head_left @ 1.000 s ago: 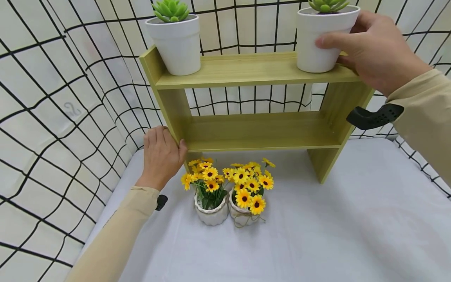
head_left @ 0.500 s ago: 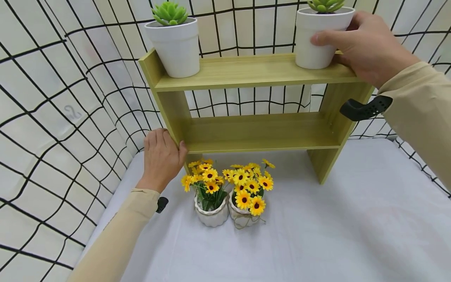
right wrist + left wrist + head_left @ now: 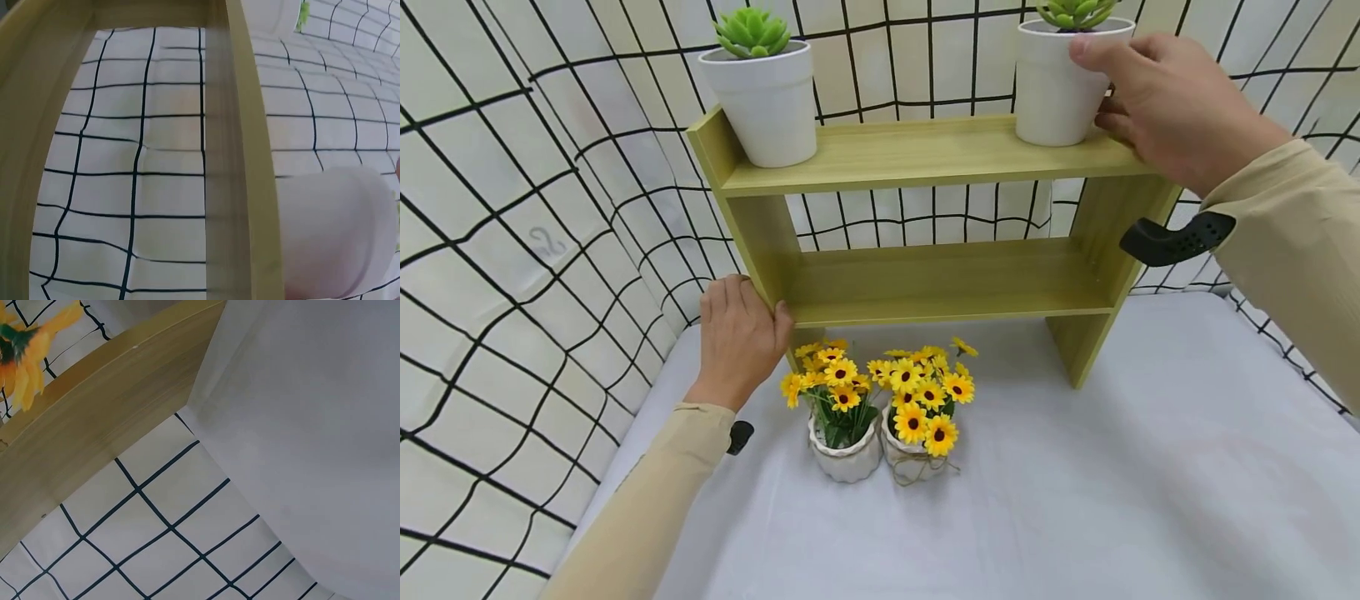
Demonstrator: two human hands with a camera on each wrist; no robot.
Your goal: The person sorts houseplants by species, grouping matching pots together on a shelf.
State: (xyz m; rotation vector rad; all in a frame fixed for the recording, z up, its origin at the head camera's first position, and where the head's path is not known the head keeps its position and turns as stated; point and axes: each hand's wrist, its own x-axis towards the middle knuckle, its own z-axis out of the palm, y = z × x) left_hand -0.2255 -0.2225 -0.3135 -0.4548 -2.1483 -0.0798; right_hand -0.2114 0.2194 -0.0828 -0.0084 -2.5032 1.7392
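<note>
In the head view, a two-tier wooden shelf [image 3: 917, 279] stands on a white surface. My left hand [image 3: 737, 337] grips its left side panel, thumb on the front edge and fingers along the outer face. On the top board's right end sits a white potted succulent [image 3: 1052, 92]. My right hand [image 3: 1187, 112] holds this pot from the right, thumb near the rim, other fingers partly hidden beside and behind it. The right wrist view shows the same white pot [image 3: 331, 231] close up. A second white potted succulent [image 3: 763, 112] stands at the top board's left end.
Two small white pots of yellow flowers, a left flower pot [image 3: 846, 454] and a right flower pot [image 3: 917, 458], stand side by side before the shelf's left half. A white backdrop with a black wire-like grid [image 3: 550, 325] encloses the left and back.
My right thumb has slid up the pot toward its rim, and the pot sits slightly further left. The whole head view has shifted a little. My left hand keeps its place on the shelf.
</note>
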